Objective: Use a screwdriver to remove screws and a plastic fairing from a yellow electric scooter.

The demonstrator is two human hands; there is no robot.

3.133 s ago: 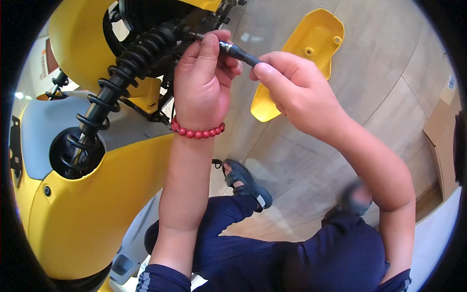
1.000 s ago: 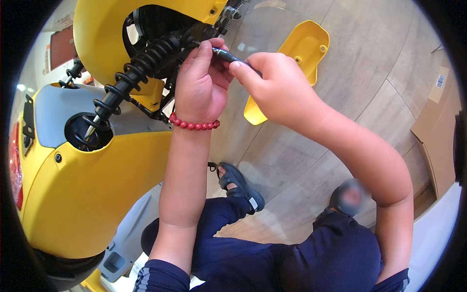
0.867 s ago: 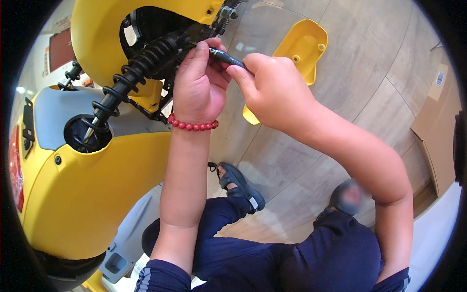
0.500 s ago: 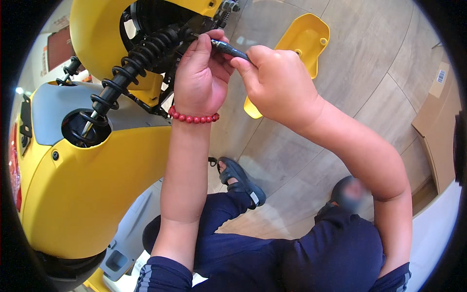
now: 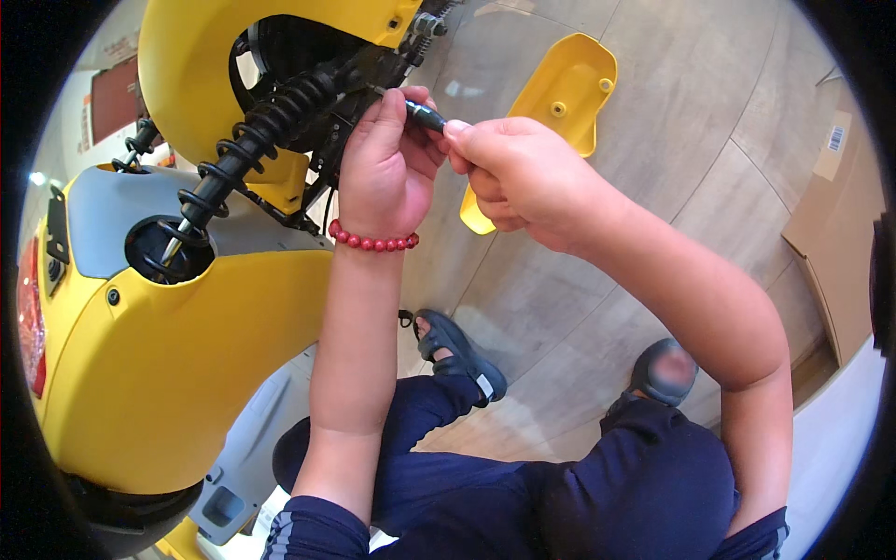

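Observation:
A black-handled screwdriver (image 5: 426, 116) points toward the black mechanical parts beside the wheel of a yellow and grey scooter (image 5: 177, 373). My left hand (image 5: 387, 168), with a red bead bracelet at its wrist, is closed around the front of the tool. At the handle's rear end, my right hand (image 5: 523, 173) grips with thumb and fingers. Left of my hands runs a shock absorber (image 5: 238, 149) with a black coil spring, its lower rod going into a round opening in the scooter's body. The screwdriver's tip is hard to make out among the dark parts.
A yellow plastic cover (image 5: 560, 89) lies on the wood-look floor beyond my right hand. An opened cardboard box (image 5: 831, 224) stands at the right. My sandalled feet are on the floor below, one sandal (image 5: 457, 350) close to the scooter's side.
My right hand has turned on the screwdriver handle, its fingers now curled lower and more in view. Both hands sit slightly lower in the picture, and the view has shifted a little.

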